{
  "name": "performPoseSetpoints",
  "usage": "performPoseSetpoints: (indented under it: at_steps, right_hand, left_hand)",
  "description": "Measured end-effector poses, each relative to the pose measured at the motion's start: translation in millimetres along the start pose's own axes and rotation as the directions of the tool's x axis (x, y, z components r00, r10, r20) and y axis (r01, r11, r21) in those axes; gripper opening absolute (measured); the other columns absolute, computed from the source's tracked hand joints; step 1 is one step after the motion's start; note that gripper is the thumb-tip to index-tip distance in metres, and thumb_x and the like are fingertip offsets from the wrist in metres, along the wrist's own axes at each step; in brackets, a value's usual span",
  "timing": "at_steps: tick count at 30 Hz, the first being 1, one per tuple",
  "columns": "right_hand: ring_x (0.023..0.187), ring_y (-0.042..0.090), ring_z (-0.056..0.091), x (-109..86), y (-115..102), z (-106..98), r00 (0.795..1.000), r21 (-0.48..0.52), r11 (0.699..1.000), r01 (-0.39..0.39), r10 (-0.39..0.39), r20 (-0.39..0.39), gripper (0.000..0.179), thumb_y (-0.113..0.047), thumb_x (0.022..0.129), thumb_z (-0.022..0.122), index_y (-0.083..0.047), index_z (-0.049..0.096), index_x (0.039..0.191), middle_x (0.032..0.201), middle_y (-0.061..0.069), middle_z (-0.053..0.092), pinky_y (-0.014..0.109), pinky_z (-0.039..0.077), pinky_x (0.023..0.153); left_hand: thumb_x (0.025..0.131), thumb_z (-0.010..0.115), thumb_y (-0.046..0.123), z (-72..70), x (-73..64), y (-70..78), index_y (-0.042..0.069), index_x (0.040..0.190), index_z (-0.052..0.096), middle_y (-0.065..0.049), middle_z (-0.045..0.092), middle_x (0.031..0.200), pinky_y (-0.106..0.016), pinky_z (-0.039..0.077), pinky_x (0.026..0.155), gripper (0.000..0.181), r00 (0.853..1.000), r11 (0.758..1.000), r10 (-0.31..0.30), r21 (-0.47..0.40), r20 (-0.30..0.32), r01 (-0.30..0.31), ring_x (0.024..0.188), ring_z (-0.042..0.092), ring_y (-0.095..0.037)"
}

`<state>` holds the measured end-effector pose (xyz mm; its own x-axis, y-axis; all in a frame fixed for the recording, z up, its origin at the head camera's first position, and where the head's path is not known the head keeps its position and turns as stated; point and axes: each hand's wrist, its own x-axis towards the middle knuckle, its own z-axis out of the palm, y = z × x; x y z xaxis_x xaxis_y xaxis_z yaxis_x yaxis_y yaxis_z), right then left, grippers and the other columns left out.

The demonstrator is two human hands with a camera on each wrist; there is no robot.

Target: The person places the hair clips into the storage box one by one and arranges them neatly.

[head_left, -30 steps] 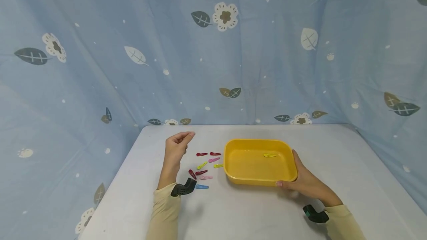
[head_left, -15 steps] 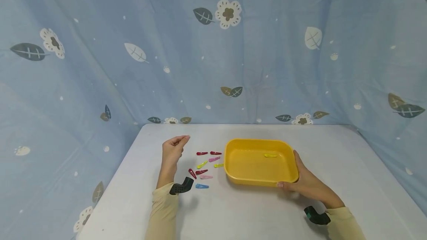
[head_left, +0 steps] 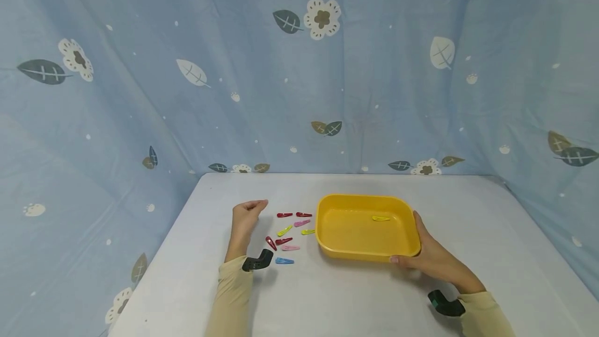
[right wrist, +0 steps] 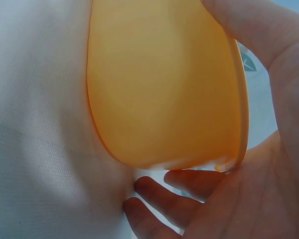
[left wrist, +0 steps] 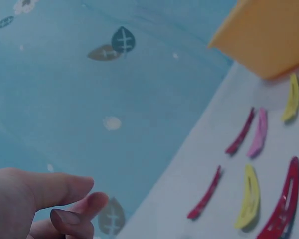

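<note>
My left hand hovers just left of a group of snap hair clips on the white table. Its fingers are loosely bent and nothing shows between thumb and fingers in the left wrist view. Dark red clips, a yellow clip, a pink clip, a light pink clip and a blue clip lie scattered there. My right hand grips the right end of a yellow plastic tray, thumb at the near corner. One yellow clip lies inside the tray.
Another yellow clip lies right at the tray's left side. The white table ends at the back against a blue curtain with leaf and flower prints. Black camera mounts sit on both wrists.
My left hand has come down a little, its fingertips lower toward the table beside the clips. The right hand keeps its hold on the tray, and the clips lie as before.
</note>
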<state>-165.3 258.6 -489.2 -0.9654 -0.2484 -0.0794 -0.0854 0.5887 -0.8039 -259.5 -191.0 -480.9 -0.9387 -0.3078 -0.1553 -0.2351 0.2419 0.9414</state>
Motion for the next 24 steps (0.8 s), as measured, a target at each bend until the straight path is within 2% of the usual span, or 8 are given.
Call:
performPoseSetpoints:
  at_steps: [4,8,14,16,20,24]
  right_hand:
    - [0.14,0.044,0.044,0.0,-0.2,-0.1,1.0,0.001,1.0,0.002,-0.002,0.0,0.133,-0.037,0.084,0.084,-0.009,-0.019,0.163,0.167,0.028,0.02,0.071,0.038,0.109]
    - [0.136,0.038,0.048,0.3,0.7,-0.3,1.0,-0.008,1.0,0.019,-0.019,-0.005,0.132,-0.036,0.084,0.084,-0.009,-0.017,0.163,0.165,0.027,0.026,0.065,0.042,0.108]
    - [0.121,0.024,0.054,1.5,1.8,0.3,0.999,-0.018,0.999,0.045,-0.045,-0.011,0.128,-0.036,0.083,0.086,-0.013,-0.011,0.164,0.156,0.018,0.041,0.041,0.049,0.099]
    - [0.12,0.024,0.054,1.6,1.8,0.3,0.999,-0.016,0.999,0.047,-0.048,-0.01,0.129,-0.036,0.083,0.086,-0.013,-0.012,0.164,0.156,0.019,0.041,0.043,0.049,0.099]
    - [0.126,0.029,0.053,0.8,0.0,0.1,0.999,-0.016,0.999,0.03,-0.03,-0.011,0.132,-0.037,0.083,0.085,-0.012,-0.016,0.164,0.16,0.023,0.035,0.057,0.047,0.103]
    - [0.123,0.028,0.053,-0.5,-2.5,-0.5,0.999,-0.008,0.999,0.045,-0.045,-0.013,0.129,-0.035,0.083,0.086,-0.012,-0.012,0.164,0.158,0.02,0.039,0.053,0.048,0.102]
  left_hand:
    - [0.096,0.072,0.03,3.5,1.4,-5.8,0.002,0.115,0.076,-0.018,0.069,0.131,-0.045,0.048,0.103,0.034,0.999,0.999,-0.036,0.017,0.017,0.036,0.119,0.06,-0.03]
    - [0.096,0.072,0.029,6.6,2.1,-10.9,0.001,0.115,0.076,-0.019,0.068,0.131,-0.046,0.048,0.103,0.034,0.999,0.998,-0.046,0.039,0.024,0.045,0.12,0.06,-0.032]
    - [0.096,0.072,0.029,10.1,2.8,-17.2,0.001,0.113,0.076,-0.019,0.068,0.129,-0.043,0.048,0.098,0.033,0.998,0.995,-0.058,0.077,0.035,0.055,0.115,0.06,-0.03]
    - [0.096,0.072,0.029,10.9,3.2,-18.6,0.001,0.113,0.076,-0.019,0.069,0.128,-0.042,0.048,0.097,0.033,0.997,0.994,-0.06,0.089,0.045,0.056,0.113,0.06,-0.03]
    - [0.096,0.071,0.028,13.5,4.3,-19.9,0.001,0.113,0.076,-0.019,0.07,0.125,-0.041,0.049,0.096,0.033,0.997,0.993,-0.052,0.112,0.049,0.047,0.111,0.061,-0.029]
    - [0.096,0.071,0.026,17.4,5.4,-20.9,-0.001,0.111,0.077,-0.019,0.071,0.122,-0.04,0.05,0.092,0.031,0.999,0.99,-0.03,0.141,0.038,0.024,0.109,0.061,-0.028]
